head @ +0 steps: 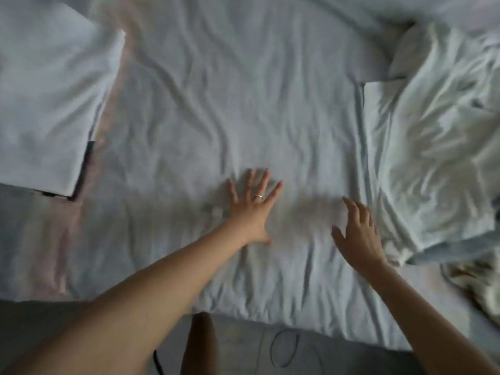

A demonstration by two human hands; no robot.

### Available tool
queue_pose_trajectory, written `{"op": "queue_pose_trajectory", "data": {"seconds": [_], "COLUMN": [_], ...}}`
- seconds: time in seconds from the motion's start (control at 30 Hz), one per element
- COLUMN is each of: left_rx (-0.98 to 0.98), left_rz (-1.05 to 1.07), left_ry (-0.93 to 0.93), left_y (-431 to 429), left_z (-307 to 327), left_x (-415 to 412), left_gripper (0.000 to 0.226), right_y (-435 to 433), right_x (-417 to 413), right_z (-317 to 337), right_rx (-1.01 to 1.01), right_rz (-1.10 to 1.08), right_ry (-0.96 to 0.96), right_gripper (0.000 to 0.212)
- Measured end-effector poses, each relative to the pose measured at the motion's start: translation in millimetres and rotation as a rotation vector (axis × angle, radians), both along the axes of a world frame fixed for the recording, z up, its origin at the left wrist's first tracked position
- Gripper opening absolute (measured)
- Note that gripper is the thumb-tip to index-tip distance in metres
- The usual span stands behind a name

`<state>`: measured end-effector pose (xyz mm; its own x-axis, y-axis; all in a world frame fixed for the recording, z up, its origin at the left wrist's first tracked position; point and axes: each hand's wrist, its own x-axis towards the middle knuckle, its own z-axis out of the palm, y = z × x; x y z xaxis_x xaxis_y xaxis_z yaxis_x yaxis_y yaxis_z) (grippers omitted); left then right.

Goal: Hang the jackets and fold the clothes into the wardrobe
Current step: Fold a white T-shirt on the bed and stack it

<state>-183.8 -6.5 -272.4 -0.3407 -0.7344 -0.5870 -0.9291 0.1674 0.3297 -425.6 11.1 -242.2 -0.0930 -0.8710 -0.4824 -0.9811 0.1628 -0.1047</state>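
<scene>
Lying spread flat and wrinkled across the middle of the bed (32,239): pale blue garment (243,104), lower edge nearing the bed's near side. Sitting folded square at far left: white clothes stack (54,90). Lying crumpled at right: whitish clothes heap (433,158), overlapping the garment's right side.

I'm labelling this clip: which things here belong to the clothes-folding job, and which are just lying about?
Job: spread pale cloth, left hand pressing it, right hand, folded pile, crumpled clothes.
Lying about: floor cable, bedsheet.
</scene>
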Motion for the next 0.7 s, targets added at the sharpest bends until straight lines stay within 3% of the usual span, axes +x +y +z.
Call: {"op": "queue_pose_trajectory", "data": {"seconds": [0.13,0.3,0.37,0.53,0.7], "left_rx": [0.074,0.149,0.162,0.208,0.223], "left_rz": [-0.098,-0.057,-0.081,-0.064,-0.082], "left_ry": [-0.069,-0.209,-0.240,-0.274,-0.276], "left_y": [-4,-5,-7,-8,-9], "left_z": [-8,-23,-17,-14,-12], "left_x": [-70,-88,-95,-100,-99], "left_gripper": [0.151,0.164,0.164,0.164,0.159], "right_y": [31,32,25,13,38], "right_x": [-77,-121,-126,-114,-33], "right_z": [0,3,4,-15,-18], "right_rx": [0.005,-0.237,-0.259,-0.290,-0.174], "right_rz": [-0.250,-0.203,-0.392,-0.924,-0.862], "right_ry": [-0.007,-0.036,-0.110,-0.275,-0.539], "right_gripper": [0.079,0.069,0.064,0.018,0.010]}}
